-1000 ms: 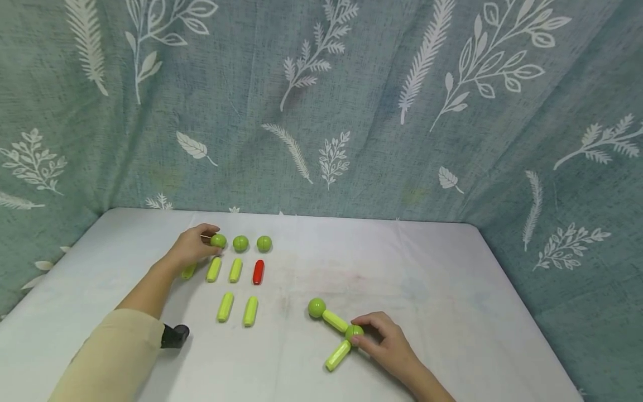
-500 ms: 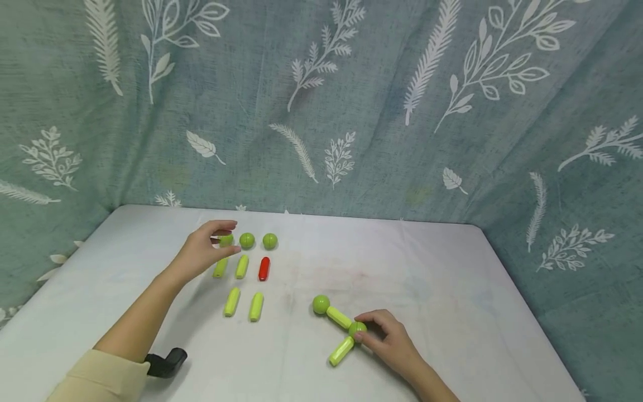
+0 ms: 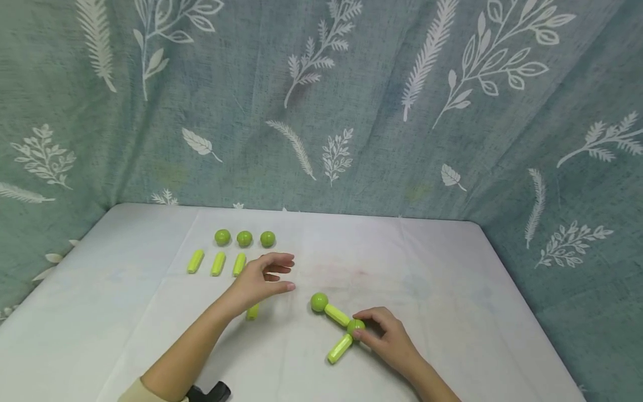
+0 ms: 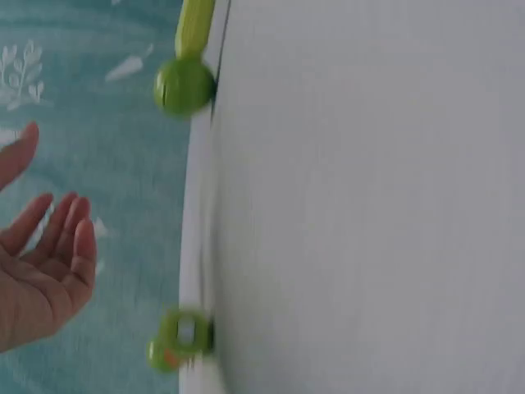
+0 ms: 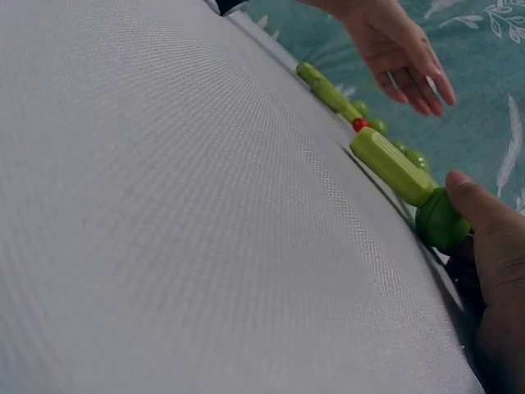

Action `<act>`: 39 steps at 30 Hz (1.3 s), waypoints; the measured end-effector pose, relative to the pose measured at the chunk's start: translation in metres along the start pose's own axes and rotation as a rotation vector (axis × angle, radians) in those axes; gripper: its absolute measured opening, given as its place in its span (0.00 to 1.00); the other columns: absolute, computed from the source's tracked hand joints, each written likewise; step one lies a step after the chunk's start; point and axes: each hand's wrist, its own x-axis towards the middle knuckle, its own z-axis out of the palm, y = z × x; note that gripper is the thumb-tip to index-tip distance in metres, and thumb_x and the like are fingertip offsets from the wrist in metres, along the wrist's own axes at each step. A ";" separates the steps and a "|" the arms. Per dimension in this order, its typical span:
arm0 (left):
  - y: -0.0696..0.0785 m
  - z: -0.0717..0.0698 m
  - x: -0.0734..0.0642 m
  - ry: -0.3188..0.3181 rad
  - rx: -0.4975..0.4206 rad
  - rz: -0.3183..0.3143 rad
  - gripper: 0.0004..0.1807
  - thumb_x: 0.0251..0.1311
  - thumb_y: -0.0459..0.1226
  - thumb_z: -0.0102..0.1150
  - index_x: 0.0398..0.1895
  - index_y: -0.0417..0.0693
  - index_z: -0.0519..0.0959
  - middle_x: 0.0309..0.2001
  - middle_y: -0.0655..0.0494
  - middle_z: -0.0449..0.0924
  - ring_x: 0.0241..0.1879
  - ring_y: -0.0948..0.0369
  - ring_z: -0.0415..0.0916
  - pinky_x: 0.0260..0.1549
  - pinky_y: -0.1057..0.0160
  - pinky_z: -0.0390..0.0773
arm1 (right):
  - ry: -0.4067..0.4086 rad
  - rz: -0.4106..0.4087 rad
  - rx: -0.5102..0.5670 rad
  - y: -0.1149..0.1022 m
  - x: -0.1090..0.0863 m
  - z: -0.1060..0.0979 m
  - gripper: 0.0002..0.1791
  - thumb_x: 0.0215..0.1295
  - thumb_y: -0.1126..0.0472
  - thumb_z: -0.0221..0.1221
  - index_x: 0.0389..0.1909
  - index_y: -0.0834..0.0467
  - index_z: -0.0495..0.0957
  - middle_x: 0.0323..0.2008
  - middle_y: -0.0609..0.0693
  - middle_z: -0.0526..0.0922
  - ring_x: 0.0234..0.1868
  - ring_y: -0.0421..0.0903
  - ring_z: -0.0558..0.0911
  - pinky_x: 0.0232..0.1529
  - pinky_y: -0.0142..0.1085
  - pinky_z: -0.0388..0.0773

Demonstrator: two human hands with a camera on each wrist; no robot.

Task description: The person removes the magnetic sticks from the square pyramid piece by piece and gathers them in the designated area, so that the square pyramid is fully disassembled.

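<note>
My left hand (image 3: 263, 279) hovers over the middle left of the table, fingers spread and holding nothing. It also shows empty in the left wrist view, at the left edge. My right hand (image 3: 387, 338) pinches a green ball (image 3: 356, 327) between thumb and fingers. Two yellow-green rods join that ball: one rod (image 3: 337, 315) leads to another green ball (image 3: 318, 302), while the other rod (image 3: 340, 349) points toward the front with a free end. In the right wrist view, the thumb presses the held ball (image 5: 443, 220). A red rod (image 5: 359, 124) is mostly hidden there.
Three green balls (image 3: 244, 238) line the back left. Below them lie loose yellow-green rods (image 3: 218, 263), one (image 3: 252, 312) partly covered by my left hand. A patterned curtain (image 3: 321, 111) hangs behind the white table (image 3: 427, 268). A black object (image 3: 213, 392) sits by my left wrist.
My left hand has moved from beside the leftmost back ball rightward and closer, now over the nearer rods. The three back balls stay in place. My right hand still pinches its ball.
</note>
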 end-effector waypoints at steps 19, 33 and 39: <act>-0.023 0.076 0.000 -0.063 0.198 0.138 0.19 0.56 0.38 0.65 0.51 0.46 0.78 0.39 0.61 0.76 0.32 0.65 0.67 0.30 0.70 0.70 | -0.010 0.022 -0.002 0.000 0.002 0.000 0.13 0.56 0.58 0.66 0.43 0.54 0.80 0.41 0.39 0.80 0.45 0.38 0.77 0.47 0.33 0.76; -0.016 0.070 -0.004 0.223 0.257 0.201 0.17 0.47 0.31 0.69 0.43 0.44 0.80 0.37 0.60 0.79 0.33 0.65 0.72 0.33 0.70 0.76 | -0.005 -0.021 0.014 -0.001 0.000 0.001 0.12 0.58 0.61 0.65 0.43 0.56 0.80 0.41 0.44 0.81 0.45 0.41 0.77 0.46 0.33 0.76; -0.015 0.031 -0.007 0.307 0.148 0.159 0.27 0.48 0.32 0.71 0.54 0.42 0.75 0.44 0.55 0.79 0.41 0.60 0.78 0.40 0.63 0.79 | -0.009 0.007 0.008 -0.001 0.000 0.001 0.13 0.57 0.60 0.66 0.43 0.55 0.80 0.42 0.43 0.81 0.45 0.40 0.77 0.46 0.32 0.76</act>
